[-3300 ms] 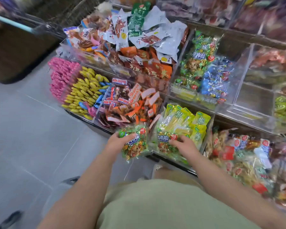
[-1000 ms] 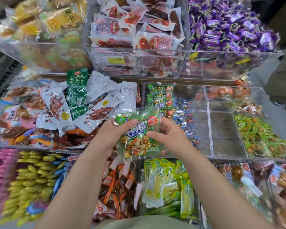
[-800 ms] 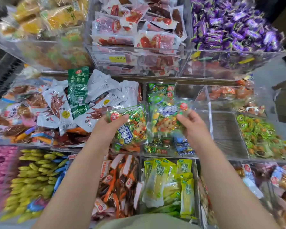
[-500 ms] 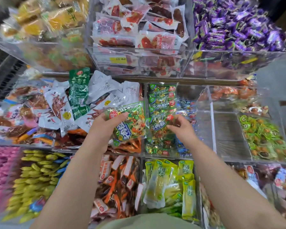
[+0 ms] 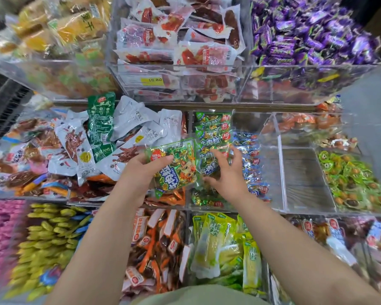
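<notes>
My left hand (image 5: pixel 144 171) grips a green beef-cube snack packet (image 5: pixel 177 167) by its left edge, holding it tilted above the middle shelf. Just right of it, my right hand (image 5: pixel 228 176) hovers with spread, relaxed fingers and holds nothing. It sits over a clear bin (image 5: pixel 209 208) where a stack of the same green packets (image 5: pixel 213 128) lies, with blue packets (image 5: pixel 250 155) beside them.
An empty clear compartment (image 5: pixel 304 179) lies right of the bin, then green wrapped snacks (image 5: pixel 356 183). White pouches (image 5: pixel 141 128) fill the left bin. Purple candies (image 5: pixel 312 29) and red packs (image 5: pixel 185 45) sit above; yellow candies (image 5: pixel 48 238) and pickle packs (image 5: pixel 220 245) below.
The two packets were pulled apart. My right hand lowered its packet into the bin of green packets and let go; my left hand keeps its packet.
</notes>
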Demonstrator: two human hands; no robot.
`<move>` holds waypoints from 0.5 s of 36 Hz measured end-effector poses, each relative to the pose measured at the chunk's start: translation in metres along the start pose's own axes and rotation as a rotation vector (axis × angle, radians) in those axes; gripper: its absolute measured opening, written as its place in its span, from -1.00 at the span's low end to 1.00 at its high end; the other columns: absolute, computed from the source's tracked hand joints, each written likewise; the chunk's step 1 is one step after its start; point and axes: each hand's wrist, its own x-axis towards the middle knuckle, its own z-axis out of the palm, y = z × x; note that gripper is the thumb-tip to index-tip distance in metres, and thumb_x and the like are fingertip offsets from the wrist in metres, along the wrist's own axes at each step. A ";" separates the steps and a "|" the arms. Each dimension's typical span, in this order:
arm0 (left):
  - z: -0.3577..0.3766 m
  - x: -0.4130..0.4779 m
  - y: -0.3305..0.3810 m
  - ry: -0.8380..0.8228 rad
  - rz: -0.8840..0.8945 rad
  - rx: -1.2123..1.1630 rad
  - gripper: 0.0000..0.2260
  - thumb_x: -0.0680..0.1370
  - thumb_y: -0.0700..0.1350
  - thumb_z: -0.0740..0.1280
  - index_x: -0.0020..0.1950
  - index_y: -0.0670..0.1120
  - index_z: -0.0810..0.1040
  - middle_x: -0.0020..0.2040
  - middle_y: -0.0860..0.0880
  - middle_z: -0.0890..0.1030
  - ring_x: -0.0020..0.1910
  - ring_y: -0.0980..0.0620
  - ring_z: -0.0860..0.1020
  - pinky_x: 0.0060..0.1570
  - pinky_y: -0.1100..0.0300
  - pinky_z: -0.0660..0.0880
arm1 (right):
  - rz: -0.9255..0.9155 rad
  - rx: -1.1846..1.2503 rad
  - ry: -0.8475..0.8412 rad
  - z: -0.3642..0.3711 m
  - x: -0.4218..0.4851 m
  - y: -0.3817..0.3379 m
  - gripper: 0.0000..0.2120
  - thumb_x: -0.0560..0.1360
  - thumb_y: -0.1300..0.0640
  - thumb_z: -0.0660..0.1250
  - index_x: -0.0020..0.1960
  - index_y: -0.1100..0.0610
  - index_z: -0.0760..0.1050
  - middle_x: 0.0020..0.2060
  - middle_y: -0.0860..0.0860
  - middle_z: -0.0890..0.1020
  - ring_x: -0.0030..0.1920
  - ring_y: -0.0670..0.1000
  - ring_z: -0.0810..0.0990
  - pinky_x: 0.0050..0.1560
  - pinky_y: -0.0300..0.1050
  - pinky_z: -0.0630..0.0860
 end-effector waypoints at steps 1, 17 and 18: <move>0.000 0.000 0.000 -0.004 0.008 0.000 -0.42 0.06 0.11 0.57 0.00 -0.04 0.55 -0.13 -0.03 0.72 -0.08 -0.10 0.68 0.07 -0.21 0.57 | 0.042 0.023 0.031 0.001 0.002 -0.001 -0.29 0.36 -0.04 0.50 0.37 -0.27 0.19 0.41 -0.19 -0.14 0.48 0.17 0.06 0.44 0.04 0.15; -0.006 -0.002 -0.001 -0.034 0.041 0.003 -0.59 0.23 0.00 0.51 0.00 -0.11 0.56 -0.13 -0.06 0.70 -0.13 -0.07 0.67 -0.06 -0.06 0.58 | 0.204 0.083 0.084 0.021 0.008 -0.012 -0.15 0.34 -0.06 0.52 0.42 -0.17 0.03 0.47 0.05 -0.18 0.48 0.18 0.02 0.43 0.02 0.10; -0.006 -0.002 0.000 -0.039 0.040 0.009 -0.61 0.25 -0.03 0.50 0.01 -0.11 0.56 -0.12 -0.07 0.70 -0.12 -0.08 0.67 -0.05 -0.06 0.59 | 0.218 0.101 0.068 0.019 0.006 -0.011 -0.10 0.33 -0.07 0.53 0.45 -0.17 0.00 0.47 0.04 -0.21 0.49 0.17 -0.01 0.44 0.04 0.09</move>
